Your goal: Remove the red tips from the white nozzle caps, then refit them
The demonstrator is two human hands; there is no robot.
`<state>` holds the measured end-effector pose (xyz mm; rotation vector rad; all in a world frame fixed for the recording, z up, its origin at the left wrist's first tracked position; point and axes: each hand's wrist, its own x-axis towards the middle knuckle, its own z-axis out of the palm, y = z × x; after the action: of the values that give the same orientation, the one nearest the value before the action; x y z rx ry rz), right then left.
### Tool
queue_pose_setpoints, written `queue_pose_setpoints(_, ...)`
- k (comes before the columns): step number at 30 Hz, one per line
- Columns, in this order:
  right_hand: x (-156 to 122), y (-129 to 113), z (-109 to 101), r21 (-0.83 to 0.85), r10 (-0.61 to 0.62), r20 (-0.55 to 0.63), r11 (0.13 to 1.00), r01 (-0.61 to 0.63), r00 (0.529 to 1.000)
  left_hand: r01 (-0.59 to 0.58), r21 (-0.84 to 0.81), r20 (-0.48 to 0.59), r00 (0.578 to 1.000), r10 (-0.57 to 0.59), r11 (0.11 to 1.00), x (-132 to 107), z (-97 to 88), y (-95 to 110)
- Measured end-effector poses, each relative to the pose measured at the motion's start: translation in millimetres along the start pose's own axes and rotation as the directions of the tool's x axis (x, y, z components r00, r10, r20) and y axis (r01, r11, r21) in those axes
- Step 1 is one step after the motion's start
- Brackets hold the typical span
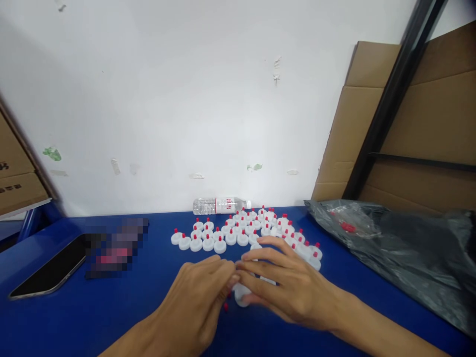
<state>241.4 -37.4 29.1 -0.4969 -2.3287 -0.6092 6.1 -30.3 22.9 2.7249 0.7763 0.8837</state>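
My right fingers [266, 271] half-curl over a round plastic cap [241, 299], left fingers [220, 271] bunch; whether either grips, I can't tell; scuffed wall [186, 109] at far edge of blue counter [111, 307].

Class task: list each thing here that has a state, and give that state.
Left hand, curled, contents hidden
Right hand, bent around near white lid
Red-tipped white lids, grouped, most standing tips up
Bottle, on its side, capped
Phone, flat, screen dark
Plastic bag, crumpled
Cardboard, upright

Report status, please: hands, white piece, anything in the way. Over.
Left hand and right hand close together at white piece; grip unclear. Fingers partly hide it. Red-tipped pieces grouped behind.
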Motion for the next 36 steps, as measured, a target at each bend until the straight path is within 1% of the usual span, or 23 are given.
queue_pose_setpoints(2,-4,12,-4,-0.065,0.011,0.005,0.998,-0.010,1.000,0.096,-0.088,-0.029,0.995,-0.099,0.991,2,-4.8,-5)
queue_pose_setpoints(3,-7,18,-6,-0.090,0.040,0.013,0.995,-0.038,0.999,0.131,-0.094,-0.032,0.990,-0.135,0.987,3,-7.7,-8)
queue_pose_setpoints(4,-9,25,-7,-0.107,0.091,0.022,0.990,-0.088,0.996,0.145,-0.062,-0.022,0.989,-0.147,0.987,5,-10.7,-12)
queue_pose_setpoints(6,-13,37,-10,-0.104,0.221,0.035,0.971,-0.217,0.975,0.145,0.067,0.044,0.988,-0.148,0.987,7,-16.7,-20)
queue_pose_setpoints(8,-14,44,-11,-0.081,0.340,0.049,0.938,-0.336,0.939,0.140,0.173,0.135,0.977,-0.164,0.975,10,-21.4,-26)
queue_pose_setpoints(10,-15,46,-11,-0.063,0.422,0.071,0.906,-0.418,0.904,0.148,0.218,0.211,0.958,-0.194,0.965,11,-24.4,-28)
queue_pose_setpoints(12,-15,46,-11,-0.052,0.466,0.127,0.885,-0.463,0.876,0.155,0.225,0.261,0.941,-0.213,0.962,12,-25.5,-27)
queue_pose_setpoints(15,-16,45,-10,-0.039,0.474,0.246,0.877,-0.480,0.846,0.136,0.202,0.313,0.929,-0.195,0.970,10,-24.3,-28)
queue_pose_setpoints(17,-16,45,-10,-0.053,0.469,0.296,0.878,-0.476,0.832,0.113,0.179,0.332,0.928,-0.168,0.977,9,-22.5,-32)
queue_pose_setpoints(19,-16,46,-11,-0.073,0.472,0.332,0.876,-0.476,0.817,0.091,0.162,0.333,0.932,-0.141,0.983,8,-20.6,-37)
queue_pose_setpoints(23,-16,45,-12,-0.052,0.474,0.443,0.861,-0.506,0.761,0.067,0.110,0.328,0.940,-0.100,0.992,7,-18.6,-48)
queue_pose_setpoints(25,-16,42,-11,-0.043,0.483,0.472,0.848,-0.528,0.738,0.062,0.086,0.342,0.935,-0.088,0.994,6,-18.6,-50)
queue_pose_setpoints(29,-16,39,-11,-0.032,0.489,0.501,0.835,-0.549,0.714,0.051,0.103,0.371,0.925,-0.086,0.993,6,-18.8,-48)
queue_pose_setpoints(32,-14,42,-14,-0.044,0.499,0.469,0.837,-0.545,0.729,0.065,0.143,0.375,0.920,-0.115,0.988,7,-18.5,-45)
queue_pose_setpoints(36,-14,51,-17,-0.151,0.544,0.379,0.835,-0.530,0.749,0.086,0.147,0.347,0.928,-0.133,0.985,7,-17.1,-45)
